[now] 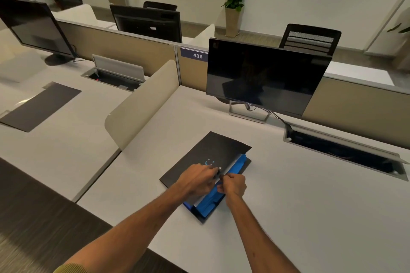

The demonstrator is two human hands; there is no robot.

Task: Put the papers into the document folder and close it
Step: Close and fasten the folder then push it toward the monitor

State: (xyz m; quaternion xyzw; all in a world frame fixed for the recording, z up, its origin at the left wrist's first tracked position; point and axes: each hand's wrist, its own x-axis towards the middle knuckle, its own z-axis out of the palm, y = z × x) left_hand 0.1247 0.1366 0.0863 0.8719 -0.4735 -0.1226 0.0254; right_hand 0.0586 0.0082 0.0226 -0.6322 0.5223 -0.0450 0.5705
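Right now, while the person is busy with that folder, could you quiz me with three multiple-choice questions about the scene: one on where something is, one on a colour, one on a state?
1. Where does the folder lie?
A. on the desk in front of the monitor
B. on a chair
C. on the floor

2. What colour is the folder's inside?
A. red
B. blue
C. green

3. What state is the folder in?
A. wide open
B. cover down, right edge not shut
C. standing upright

Answers:
1 A: it lies flat on the white desk, nearer than the monitor.
2 B: blue shows under the black cover.
3 B: both hands, left hand and right hand, work at its gaping edge.
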